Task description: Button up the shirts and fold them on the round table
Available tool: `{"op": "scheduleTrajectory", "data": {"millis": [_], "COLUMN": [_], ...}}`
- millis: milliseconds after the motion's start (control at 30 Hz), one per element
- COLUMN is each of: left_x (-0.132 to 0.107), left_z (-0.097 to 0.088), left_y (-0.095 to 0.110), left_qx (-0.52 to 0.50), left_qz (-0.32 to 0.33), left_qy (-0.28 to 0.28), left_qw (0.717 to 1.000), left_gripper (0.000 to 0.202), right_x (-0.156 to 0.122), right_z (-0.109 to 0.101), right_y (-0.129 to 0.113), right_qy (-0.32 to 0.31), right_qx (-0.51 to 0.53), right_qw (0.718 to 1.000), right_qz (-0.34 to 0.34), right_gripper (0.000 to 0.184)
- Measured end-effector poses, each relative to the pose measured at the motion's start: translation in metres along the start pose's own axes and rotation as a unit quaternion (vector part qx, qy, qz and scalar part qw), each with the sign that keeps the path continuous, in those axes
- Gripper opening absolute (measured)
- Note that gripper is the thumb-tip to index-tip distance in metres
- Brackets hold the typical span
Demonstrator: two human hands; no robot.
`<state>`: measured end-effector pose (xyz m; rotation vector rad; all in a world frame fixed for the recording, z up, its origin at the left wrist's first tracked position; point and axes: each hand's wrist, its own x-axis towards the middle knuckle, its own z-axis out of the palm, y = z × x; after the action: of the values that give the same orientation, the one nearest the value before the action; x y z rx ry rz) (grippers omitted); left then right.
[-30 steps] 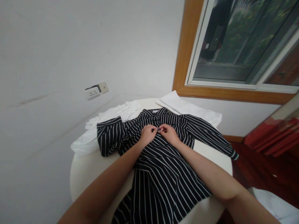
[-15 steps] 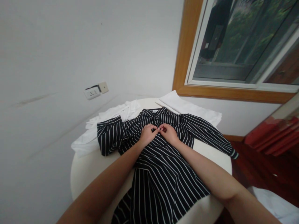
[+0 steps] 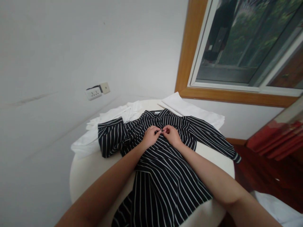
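Observation:
A black shirt with white stripes (image 3: pixel 163 164) lies spread front up on a round white table (image 3: pixel 87 176), its collar toward the wall. Its left-hand sleeve is folded back on itself, while the other reaches out to the right past the table's edge. At the middle of the chest, my left hand (image 3: pixel 150 136) pinches the front of the shirt between thumb and fingers. Close against it, my right hand (image 3: pixel 171 135) pinches the same spot from the right. A small detail between the fingertips, perhaps a button, is too small to make out.
Crumpled white cloth (image 3: pixel 85 142) lies at the table's left back edge. Folded white fabric (image 3: pixel 191 108) rests at the back right. Beyond are a wall with a power socket (image 3: pixel 93 93), a wood-framed window (image 3: pixel 182 69) and a red curtain (image 3: pixel 272 135). White material (image 3: pixel 276 205) shows at lower right.
Both hands stay at the same place on the shirt's chest. Only the fingers shift slightly, with the left fingers curling a little closer to the thumb.

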<state>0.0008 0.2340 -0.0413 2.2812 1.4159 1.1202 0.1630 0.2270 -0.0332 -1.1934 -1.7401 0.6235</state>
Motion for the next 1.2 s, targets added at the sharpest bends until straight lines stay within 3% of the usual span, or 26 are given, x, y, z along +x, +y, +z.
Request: {"op": "scheduleTrajectory", "data": {"millis": [767, 1200], "left_x": [-0.004, -0.007], "left_z": [0.001, -0.008], "left_y": [0.003, 0.014], "left_qx": [0.041, 0.039], "left_qz": [0.002, 0.056], "left_qy": [0.018, 0.02], "left_qw": [0.999, 0.997], "left_gripper": [0.017, 0.014], "right_x": [0.001, 0.004], "right_z": [-0.005, -0.011], "right_y": [0.01, 0.01], "right_qy": [-0.059, -0.069], "right_qx": [0.085, 0.111], "right_qw": [0.995, 0.991], "right_qz": [0.014, 0.043], "right_gripper": [0.013, 0.015]}}
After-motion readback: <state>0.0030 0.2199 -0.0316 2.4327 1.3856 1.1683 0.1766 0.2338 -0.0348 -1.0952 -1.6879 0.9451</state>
